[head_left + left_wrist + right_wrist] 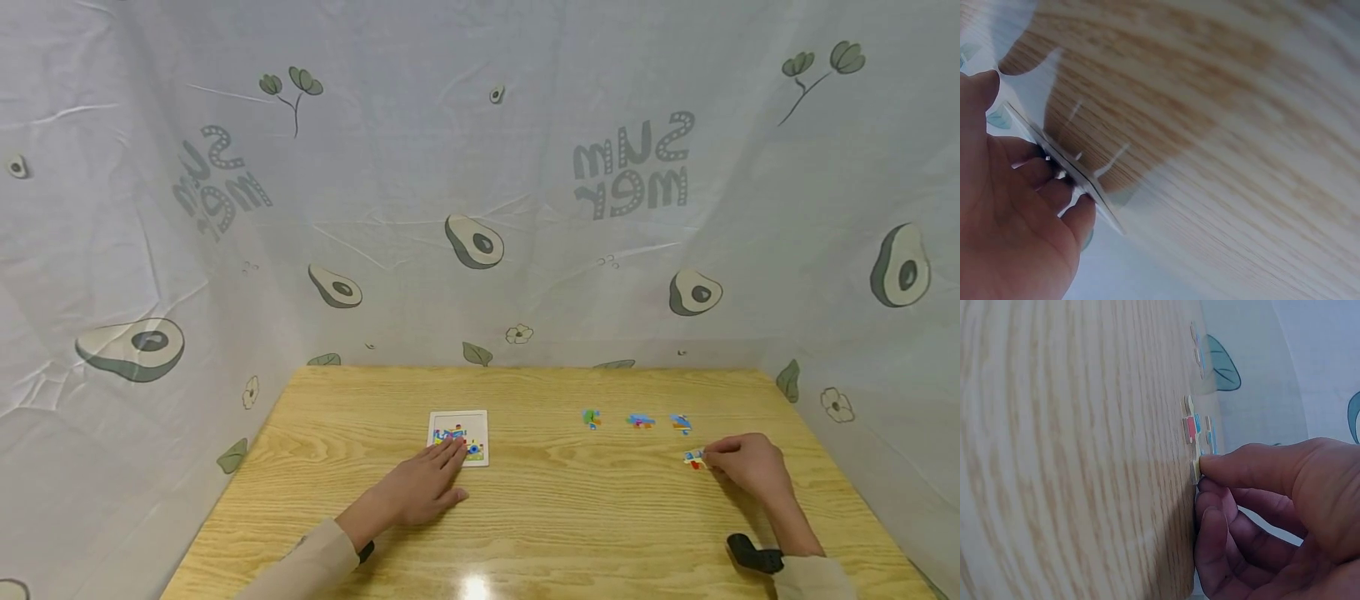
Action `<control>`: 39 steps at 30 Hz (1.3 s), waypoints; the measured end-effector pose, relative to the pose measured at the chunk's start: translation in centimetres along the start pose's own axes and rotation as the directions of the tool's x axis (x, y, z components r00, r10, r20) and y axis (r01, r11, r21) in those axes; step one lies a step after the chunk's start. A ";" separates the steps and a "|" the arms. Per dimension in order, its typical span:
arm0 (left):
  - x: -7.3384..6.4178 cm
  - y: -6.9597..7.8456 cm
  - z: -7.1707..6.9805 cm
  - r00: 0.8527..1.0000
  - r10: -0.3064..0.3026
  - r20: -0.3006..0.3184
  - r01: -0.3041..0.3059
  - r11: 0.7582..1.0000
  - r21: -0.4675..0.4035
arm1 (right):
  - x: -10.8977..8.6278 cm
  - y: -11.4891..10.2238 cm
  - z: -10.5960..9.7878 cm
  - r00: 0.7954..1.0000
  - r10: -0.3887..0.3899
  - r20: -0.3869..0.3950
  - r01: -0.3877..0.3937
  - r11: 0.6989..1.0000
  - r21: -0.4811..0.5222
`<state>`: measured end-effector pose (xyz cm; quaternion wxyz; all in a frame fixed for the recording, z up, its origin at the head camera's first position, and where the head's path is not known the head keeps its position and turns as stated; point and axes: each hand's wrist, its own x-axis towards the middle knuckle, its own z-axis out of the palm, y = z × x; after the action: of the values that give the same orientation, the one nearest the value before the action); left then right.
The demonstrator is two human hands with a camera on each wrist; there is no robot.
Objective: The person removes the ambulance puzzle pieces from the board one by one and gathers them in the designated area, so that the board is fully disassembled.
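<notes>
My left hand (426, 485) rests with extended fingers over the lower left part of a white square puzzle tray (485, 433). Colourful puzzle pieces (474, 451) lie inside the tray, partly hidden by the fingers. In the left wrist view the tray (1075, 169) appears edge-on, with fingertips touching it. Toward the right side of the table, my right hand (753, 468) pinches a puzzle piece (694, 459) in white, blue, yellow and red by its edge. The right wrist view shows the thumb on this piece (1191, 428), which is at or just above the tabletop.
Three loose puzzle pieces lie in a row behind the right hand: a green-blue one (591, 418), a blue and pink one (641, 421) and a blue and orange one (681, 423). A pale printed curtain (525, 275) surrounds the wooden table (555, 517) at the back and sides.
</notes>
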<state>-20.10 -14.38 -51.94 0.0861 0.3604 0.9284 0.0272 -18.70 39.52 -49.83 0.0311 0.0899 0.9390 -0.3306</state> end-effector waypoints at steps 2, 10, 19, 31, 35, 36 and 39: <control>0.0 0.0 0.0 1.000 0.004 -0.004 -0.004 1.000 -0.001 | 0.0 0.0 0.0 1.000 0.007 0.002 -0.007 1.000 -0.009; 0.2 0.1 0.1 1.000 0.006 -0.008 -0.005 1.000 0.009 | 0.0 0.1 -0.3 1.000 0.001 -0.006 -0.001 1.000 -0.012; 0.1 0.3 -0.3 1.000 -0.008 -0.007 0.008 1.000 -0.018 | 0.4 -2.6 -1.8 0.995 -0.044 -0.093 0.050 0.997 0.064; 0.0 0.2 0.0 0.999 -0.008 -0.047 0.005 0.998 -0.066 | 1.6 -9.3 0.7 0.980 -0.184 -0.074 0.195 0.964 0.180; -0.3 0.3 -0.1 0.999 -0.013 -0.045 0.010 0.997 -0.078 | 2.2 -11.4 2.4 0.969 -0.242 -0.058 0.249 0.946 0.206; -0.4 0.4 -0.1 0.999 -0.017 -0.045 0.014 0.997 -0.077 | 2.4 -11.9 2.9 0.965 -0.256 -0.051 0.261 0.942 0.213; -0.8 0.4 -0.1 0.998 -0.039 -0.044 0.035 0.996 -0.079 | 2.9 -13.6 4.5 0.954 -0.299 -0.017 0.294 0.923 0.248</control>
<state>-19.22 -14.62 -51.72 0.0795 0.3387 0.9349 0.0699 -24.11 26.76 -45.28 -0.0205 -0.0535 0.8927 -0.4469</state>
